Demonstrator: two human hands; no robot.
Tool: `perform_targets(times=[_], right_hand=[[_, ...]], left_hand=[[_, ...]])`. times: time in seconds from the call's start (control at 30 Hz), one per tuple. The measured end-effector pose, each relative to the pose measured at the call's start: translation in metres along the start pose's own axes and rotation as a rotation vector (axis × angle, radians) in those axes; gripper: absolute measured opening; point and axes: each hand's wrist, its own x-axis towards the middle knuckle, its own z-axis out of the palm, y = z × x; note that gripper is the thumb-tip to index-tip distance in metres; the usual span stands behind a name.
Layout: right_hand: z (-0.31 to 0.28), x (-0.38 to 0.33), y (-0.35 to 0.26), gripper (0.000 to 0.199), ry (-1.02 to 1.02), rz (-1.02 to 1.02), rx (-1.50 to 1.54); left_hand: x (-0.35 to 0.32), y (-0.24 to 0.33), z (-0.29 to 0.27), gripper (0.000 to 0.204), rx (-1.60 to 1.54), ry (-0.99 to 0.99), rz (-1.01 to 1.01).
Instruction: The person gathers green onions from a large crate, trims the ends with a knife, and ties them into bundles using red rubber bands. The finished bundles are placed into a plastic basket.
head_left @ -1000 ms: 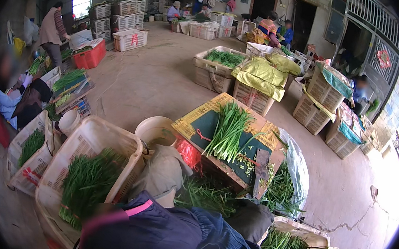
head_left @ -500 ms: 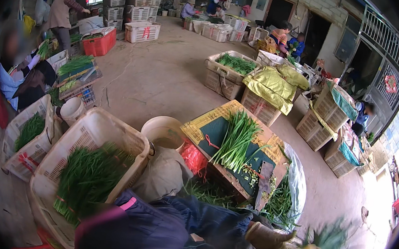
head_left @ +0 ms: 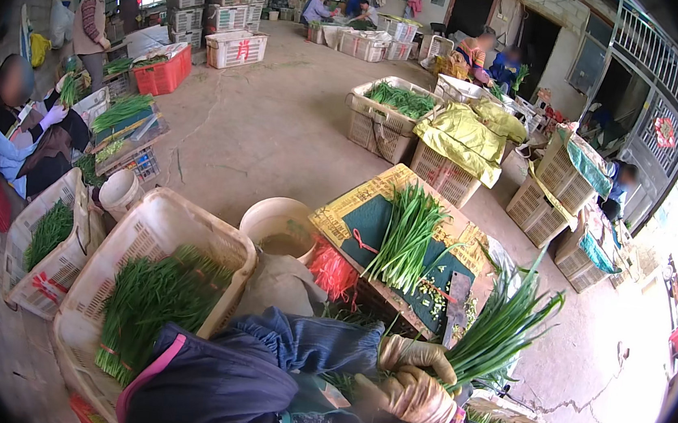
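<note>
My gloved left hand [head_left: 420, 356] and gloved right hand [head_left: 416, 402] are together at the lower right, both closed around the lower end of a bunch of garlic chives [head_left: 503, 333]. Its green leaves fan up and to the right. Just beyond my hands lies a board [head_left: 348, 204] with a dark green mat. Another heap of chives [head_left: 408, 233] rests on it, pale ends toward me. A cleaver [head_left: 457, 300] lies by the board's right side, beside small cut stem bits [head_left: 434, 296]. Red plastic ties [head_left: 333, 272] hang at the board's left edge.
Left of me stands a large plastic crate [head_left: 179, 216] of tied chives [head_left: 159, 300], with a bucket [head_left: 281, 221] beside it. Another crate [head_left: 491, 410] sits at the lower right. Covered crates [head_left: 445, 173] stand farther off. A seated person [head_left: 24, 132] works at the left.
My hands have come up and left from the lower right and now hold the chives together near the board. The bunch, blurred low down before, now points up and right.
</note>
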Motion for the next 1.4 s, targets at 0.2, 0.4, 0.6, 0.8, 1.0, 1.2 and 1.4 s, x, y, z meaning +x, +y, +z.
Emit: perform_targets(times=[0.2, 0.4, 0.6, 0.8, 1.0, 1.2, 1.4], right_hand=[[0.017, 0.023, 0.021, 0.052, 0.194, 0.189, 0.02], [0.053, -0.038, 0.02, 0.069, 0.817, 1.298, 1.105], [0.112, -0.073, 0.055, 0.07, 1.007, 0.977, 2.11], [0.095, -0.039, 0.127, 0.03, 1.294, 1.436, 1.653], [0.063, -0.012, 0.175, 0.042, 1.286, 1.132, 1.341], [0.132, -0.033, 0.2, 0.093, 1.047, 0.989, 1.502], [0.105, -0.038, 0.212, 0.055, 0.727, 1.182, 1.294]], left_hand=[[-0.026, 0.001, -0.094, 0.021, -0.516, -0.231, -0.095], [-0.031, 0.028, -0.061, 0.029, -0.122, 0.39, 0.323], [0.004, 0.001, -0.066, 0.032, 0.001, 0.152, 0.133], [-0.01, 0.062, -0.072, 0.06, 0.181, 0.302, -0.184], [0.024, 0.122, -0.103, 0.108, 0.687, 0.314, 0.378], [0.068, 0.108, -0.208, 0.092, 0.738, 0.507, 0.404], [0.065, 0.126, -0.17, 0.048, 0.841, 0.422, 0.406]])
